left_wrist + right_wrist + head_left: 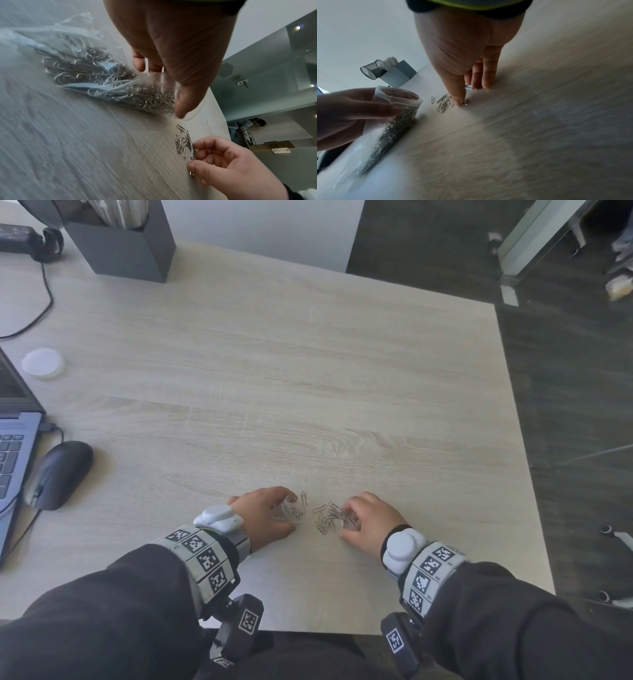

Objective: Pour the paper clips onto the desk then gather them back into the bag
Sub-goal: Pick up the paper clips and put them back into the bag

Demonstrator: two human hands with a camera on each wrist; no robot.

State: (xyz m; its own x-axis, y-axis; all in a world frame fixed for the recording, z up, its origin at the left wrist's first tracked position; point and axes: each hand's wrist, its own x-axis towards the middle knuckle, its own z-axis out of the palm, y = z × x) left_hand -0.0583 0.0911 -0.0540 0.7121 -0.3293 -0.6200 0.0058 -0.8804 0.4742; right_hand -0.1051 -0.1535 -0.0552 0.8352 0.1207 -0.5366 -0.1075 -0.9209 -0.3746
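We judge most clips [96, 70] bagged; our left hand [265, 517] holds the bag [397, 108] (mouth open), right hand [368, 525] pinching the loose pile [330, 517]

From my left wrist camera I see my left hand [173, 44] reaching down from twelve o'clock, thumb and fingers pinching the open mouth of the clear plastic bag [109, 75], which lies on the pale wood desk [68, 148] packed with silver clips. A small heap of loose paper clips [183, 142] sits on the desk toward five o'clock of the bag's mouth. My right hand [228, 163] comes in from five o'clock, its curled fingertips touching that heap.
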